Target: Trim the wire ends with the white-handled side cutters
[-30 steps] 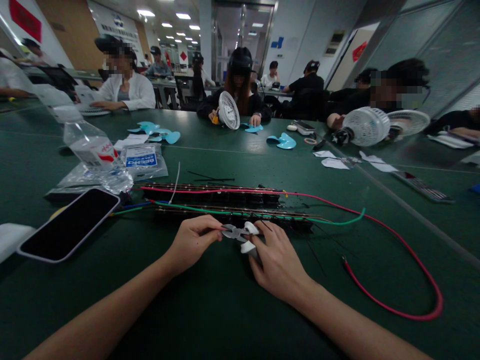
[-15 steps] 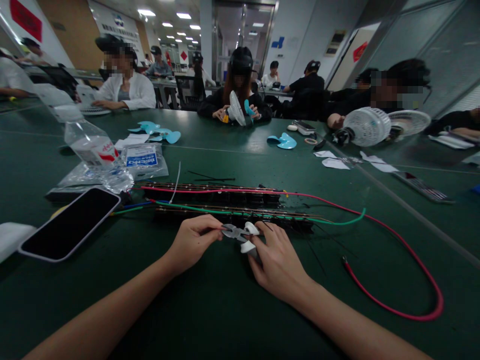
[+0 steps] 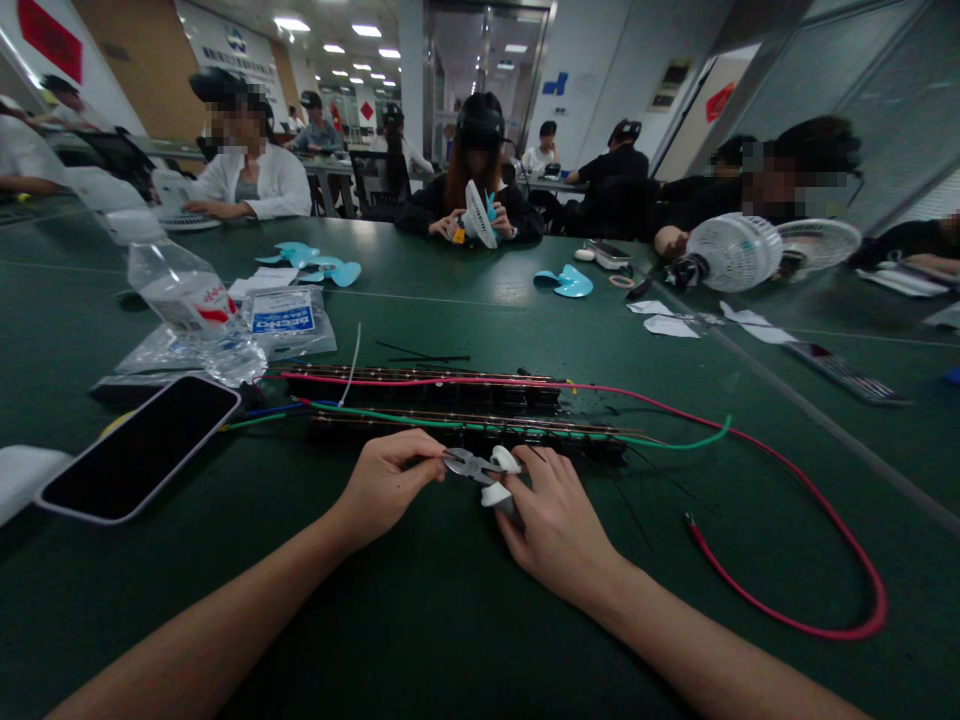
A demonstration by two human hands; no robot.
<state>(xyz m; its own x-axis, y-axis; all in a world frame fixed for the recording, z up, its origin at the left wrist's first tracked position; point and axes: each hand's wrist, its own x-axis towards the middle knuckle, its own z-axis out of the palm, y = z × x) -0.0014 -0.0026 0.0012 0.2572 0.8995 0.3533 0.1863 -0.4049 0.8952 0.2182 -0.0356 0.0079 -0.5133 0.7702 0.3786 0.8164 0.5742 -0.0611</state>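
We note right hand [image 3: 559, 515] gripping pliers [image 3: 465, 465]; left hand [image 3: 391, 482] pinched together at their tip, anything held there unclear.

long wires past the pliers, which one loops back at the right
The red wire: it swings wide and hooks back toward the right hand; the green wire ends without doubling back.

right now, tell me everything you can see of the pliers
The pliers have a short, grey, metal-looking head and white-and-grey handles that look like plastic. The handles stand apart, held in the right grip; the head points left, its tips close to the pinched left grip, though whether they touch is unclear. How far the jaws are open is too small to tell. The tool is over the green table, in front of the near black strip.
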